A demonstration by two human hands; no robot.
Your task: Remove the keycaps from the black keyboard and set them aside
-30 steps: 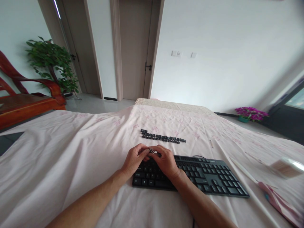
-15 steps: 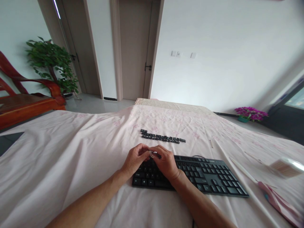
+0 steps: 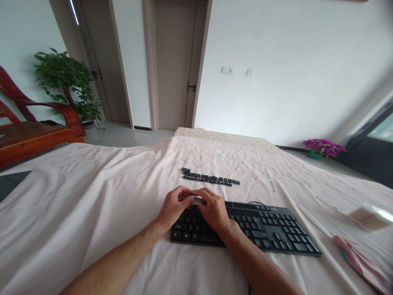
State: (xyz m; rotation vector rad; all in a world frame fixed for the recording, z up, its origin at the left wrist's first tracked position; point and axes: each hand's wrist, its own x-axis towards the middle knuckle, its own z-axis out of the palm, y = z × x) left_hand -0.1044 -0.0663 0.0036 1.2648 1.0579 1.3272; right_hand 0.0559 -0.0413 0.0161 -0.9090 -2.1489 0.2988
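Note:
Over the left part of a black keyboard (image 3: 270, 231), my two hands meet at the fingertips. Between them shows a small wire keycap puller (image 3: 194, 200), its thin pale loops partly hidden by fingers. My left hand (image 3: 175, 207) pinches it from the left, thumb and fingers closed. My right hand (image 3: 213, 208) is closed around its other side, covering part of the keyboard. Whether a keycap is caught in the wire, I cannot tell. Beyond the hands, several loose black keycaps (image 3: 211, 178) lie in rows on the pinkish cloth (image 3: 123, 196).
Right of the keyboard lie a short white stick (image 3: 273, 186), a clear box of cotton swabs (image 3: 372, 217) and a pink cloth-like item (image 3: 359, 258) beside a long pale stick. A wooden chair (image 3: 39, 127) stands left, beside a green plant (image 3: 66, 78).
The wire loops between my fingertips have tilted and shifted slightly left. Both hands stay almost in place; the keyboard and loose keycaps have not moved.

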